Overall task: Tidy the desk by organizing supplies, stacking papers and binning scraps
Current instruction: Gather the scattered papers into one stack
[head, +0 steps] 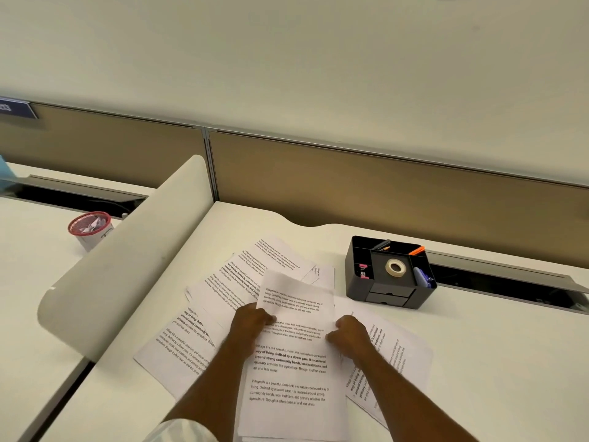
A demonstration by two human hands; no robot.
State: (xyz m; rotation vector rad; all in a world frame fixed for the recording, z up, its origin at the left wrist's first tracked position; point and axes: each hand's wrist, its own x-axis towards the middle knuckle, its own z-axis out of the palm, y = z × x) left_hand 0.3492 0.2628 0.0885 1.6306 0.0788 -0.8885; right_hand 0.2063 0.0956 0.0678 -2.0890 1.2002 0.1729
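Observation:
Several printed white sheets lie scattered across the white desk (478, 362). A gathered stack of papers (291, 378) sits in front of me, its upper end lifted and curled. My left hand (250, 323) grips the stack's left edge and my right hand (349, 333) grips its right edge. Loose sheets (242, 279) spread out behind and left of the stack, and one more loose sheet (398, 358) lies under my right forearm. A black desk organizer (390, 272) at the right holds a tape roll (396, 267), pens, an orange marker and a purple item.
A curved white divider (127, 260) separates this desk from the neighbouring one on the left, where a red mesh bin (90, 229) holds paper scraps. A tan partition wall (382, 186) runs along the back. A cable slot (510, 282) opens behind the organizer.

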